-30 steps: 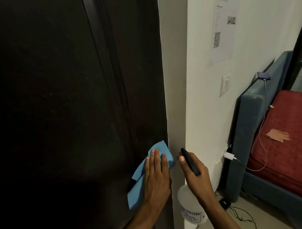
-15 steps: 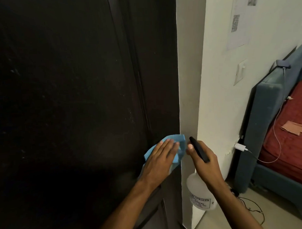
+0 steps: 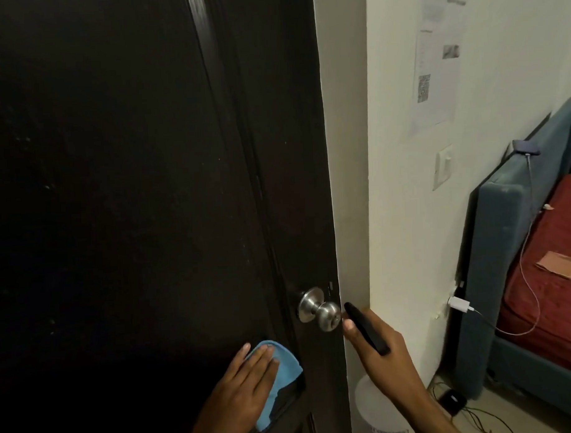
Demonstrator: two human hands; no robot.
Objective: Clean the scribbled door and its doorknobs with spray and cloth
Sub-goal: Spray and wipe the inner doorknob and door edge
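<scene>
The dark brown door (image 3: pixel 131 189) fills the left and middle of the head view. Its silver doorknob (image 3: pixel 319 309) sticks out near the door's right edge. Below and left of the knob, my left hand (image 3: pixel 241 392) presses a blue cloth (image 3: pixel 283 368) flat against the door with straight fingers. My right hand (image 3: pixel 376 349) grips the black head of a white spray bottle (image 3: pixel 378 414), just right of the knob at the wall's corner. The bottle's body hangs below the hand, partly hidden by my arm.
A white wall (image 3: pixel 403 212) stands right of the door, with a printed sheet (image 3: pixel 437 55) and a light switch (image 3: pixel 442 167). A blue bed frame (image 3: pixel 502 257) with a red mattress (image 3: pixel 558 281) fills the right. A charger (image 3: pixel 458 304) and cables lie near the floor.
My left hand has slid the blue cloth down and left off the door's edge, uncovering the silver doorknob. My right hand stays beside the edge with the bottle.
</scene>
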